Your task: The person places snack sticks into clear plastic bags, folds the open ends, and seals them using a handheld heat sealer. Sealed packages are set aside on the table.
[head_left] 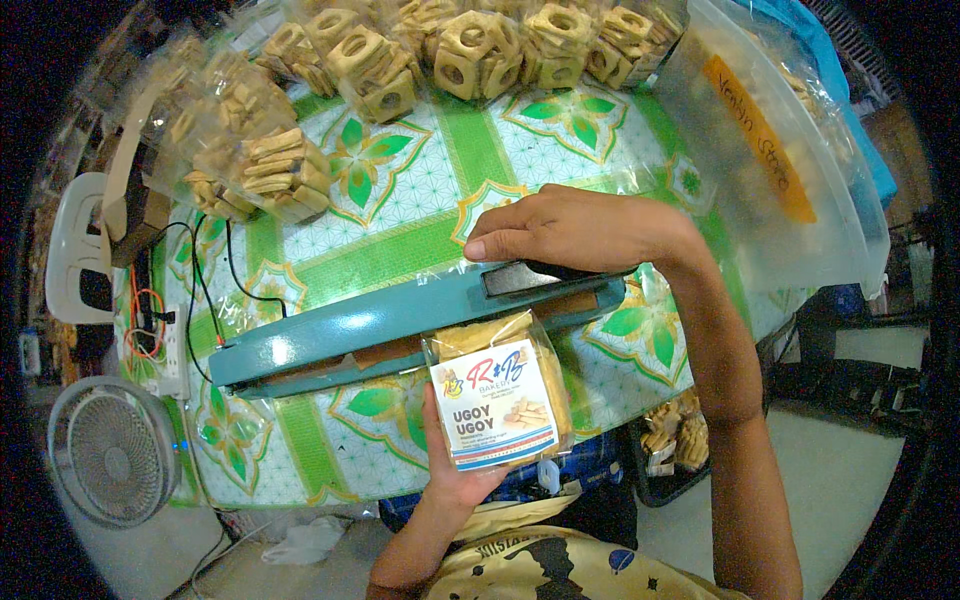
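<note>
A teal heat sealer (350,320) lies slantwise across the table, its upper arm lowered. My right hand (570,230) is closed over the black handle (530,277) at the sealer's right end, palm down. Below the sealer, my left hand (455,465) grips a clear bag of biscuits (505,390) with a white printed label towards me. The bag's top edge reaches up to the sealer's jaw, and whether it lies between the jaws is hidden. Most of the left fingers are behind the bag.
Several biscuit bags (478,55) line the far side, with more bags (285,175) at left. A large translucent bin (790,180) stands at right. Black cables run to a power strip (173,345), near a round fan (115,450). A dark crate (670,450) with bags sits low at right.
</note>
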Demonstrator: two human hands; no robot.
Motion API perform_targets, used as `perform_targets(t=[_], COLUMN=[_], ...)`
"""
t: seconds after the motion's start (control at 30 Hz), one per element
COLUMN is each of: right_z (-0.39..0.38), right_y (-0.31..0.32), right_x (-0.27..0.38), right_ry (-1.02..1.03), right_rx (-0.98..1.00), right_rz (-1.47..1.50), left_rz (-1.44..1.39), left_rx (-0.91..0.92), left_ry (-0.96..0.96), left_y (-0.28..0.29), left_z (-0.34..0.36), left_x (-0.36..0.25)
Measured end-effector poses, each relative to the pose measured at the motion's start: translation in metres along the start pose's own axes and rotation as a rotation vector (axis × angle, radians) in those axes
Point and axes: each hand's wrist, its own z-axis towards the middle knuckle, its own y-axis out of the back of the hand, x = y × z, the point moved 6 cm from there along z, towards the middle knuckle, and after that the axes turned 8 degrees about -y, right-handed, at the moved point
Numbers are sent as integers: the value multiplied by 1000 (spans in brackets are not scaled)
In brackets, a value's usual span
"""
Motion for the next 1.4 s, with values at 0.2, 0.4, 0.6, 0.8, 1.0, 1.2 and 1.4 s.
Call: perform_targets(t=[0.2,0.4,0.6,0.8,1.0,1.2,1.4], right_z=[1,-1,-2,-2,-3,-3,-2], right_y=[-1,0,0,0,1,1,1], right_x=[1,2,3,3,5,3,4], right_ry=[14,0,-1,-7,-22,-22,24], right_rx=[-6,-10,-13,28,20,-7,-68], right_rz=[32,36,31,-16,-30,-13,6], left_rz=[-32,-13,29,56,32,6,18], left_rx=[18,10,4,9,-34,-39,-113], left_ry=[-15,10,18,15,19,65,13], left_y=[-2,0,2,2,8,12,9], left_z=[1,0,0,-4,-2,-4,-5], left_x=[1,1,2,1,2,3,0])
